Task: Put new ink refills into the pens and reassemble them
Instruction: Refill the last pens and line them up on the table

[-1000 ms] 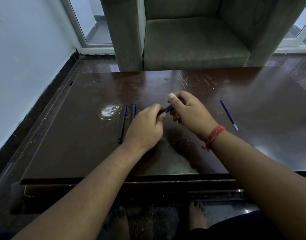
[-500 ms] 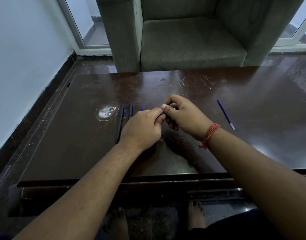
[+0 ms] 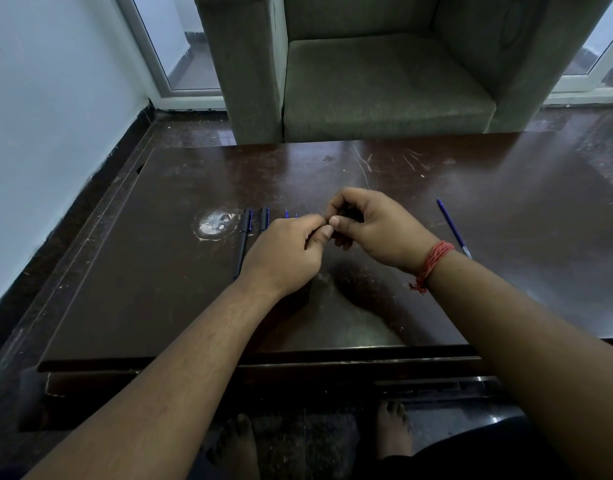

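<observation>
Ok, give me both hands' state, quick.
Left hand: fingers curled, pinching something hidden at the fingertips.
Right hand: curled round a dark pen part.

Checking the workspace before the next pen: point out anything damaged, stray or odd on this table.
Two things stand out. A worn whitish patch mars the table beside the black pens. One blue refill lies alone at the right, apart from the row. Pale scratches mark the far edge.

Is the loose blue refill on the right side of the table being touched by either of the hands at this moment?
No, the blue refill lies alone on the table, apart from the right hand and left hand.
</observation>
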Demonstrator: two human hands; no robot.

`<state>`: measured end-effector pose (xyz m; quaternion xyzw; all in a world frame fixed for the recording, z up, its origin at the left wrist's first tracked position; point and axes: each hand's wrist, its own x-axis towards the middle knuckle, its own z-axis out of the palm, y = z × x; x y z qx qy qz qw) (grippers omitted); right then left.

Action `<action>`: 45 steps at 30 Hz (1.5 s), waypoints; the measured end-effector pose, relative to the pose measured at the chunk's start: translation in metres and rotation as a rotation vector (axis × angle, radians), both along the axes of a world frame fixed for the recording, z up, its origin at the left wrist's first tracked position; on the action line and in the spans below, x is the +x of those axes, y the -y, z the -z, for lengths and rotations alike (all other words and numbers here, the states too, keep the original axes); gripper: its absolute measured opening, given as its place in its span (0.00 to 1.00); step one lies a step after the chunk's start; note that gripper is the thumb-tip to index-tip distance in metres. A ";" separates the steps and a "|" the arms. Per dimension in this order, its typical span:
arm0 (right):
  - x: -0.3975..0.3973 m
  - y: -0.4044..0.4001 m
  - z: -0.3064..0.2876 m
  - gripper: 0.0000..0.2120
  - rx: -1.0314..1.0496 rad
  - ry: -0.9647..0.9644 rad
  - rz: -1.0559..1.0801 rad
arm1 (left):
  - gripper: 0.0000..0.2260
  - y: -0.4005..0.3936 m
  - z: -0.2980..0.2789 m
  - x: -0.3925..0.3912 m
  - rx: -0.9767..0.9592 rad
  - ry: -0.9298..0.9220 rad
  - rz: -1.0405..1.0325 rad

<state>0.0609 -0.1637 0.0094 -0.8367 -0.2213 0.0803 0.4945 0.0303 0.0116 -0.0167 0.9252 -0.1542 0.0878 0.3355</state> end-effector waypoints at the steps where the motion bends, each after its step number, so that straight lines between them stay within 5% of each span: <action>1: 0.000 0.000 0.000 0.03 -0.002 0.011 0.001 | 0.10 -0.001 0.000 0.001 -0.011 -0.011 -0.001; 5: 0.003 0.005 -0.005 0.07 0.015 0.047 0.017 | 0.15 -0.004 0.000 0.001 -0.059 -0.005 -0.069; 9: 0.017 0.027 0.000 0.08 0.118 0.106 0.296 | 0.15 -0.010 0.002 0.002 -0.084 0.008 -0.164; 15: 0.020 0.038 0.027 0.06 -0.440 0.169 0.376 | 0.12 -0.011 0.005 0.003 -0.045 0.006 -0.191; 21: 0.016 0.013 0.036 0.11 -0.620 0.240 0.371 | 0.11 -0.009 0.006 0.000 0.026 0.001 -0.172; 28: 0.017 0.012 0.034 0.11 -0.678 0.111 0.394 | 0.10 -0.007 0.006 -0.001 0.055 0.002 -0.159; 31: 0.017 0.015 0.027 0.12 -0.637 0.123 0.410 | 0.10 -0.007 0.007 0.000 0.068 -0.002 -0.156; 36: 0.018 0.024 0.011 0.17 -0.226 0.158 0.493 | 0.10 -0.006 0.007 0.000 0.077 -0.003 -0.109; 45: 0.002 0.004 0.007 0.16 -0.285 0.082 0.089 | 0.09 -0.003 0.012 0.003 0.174 0.078 0.018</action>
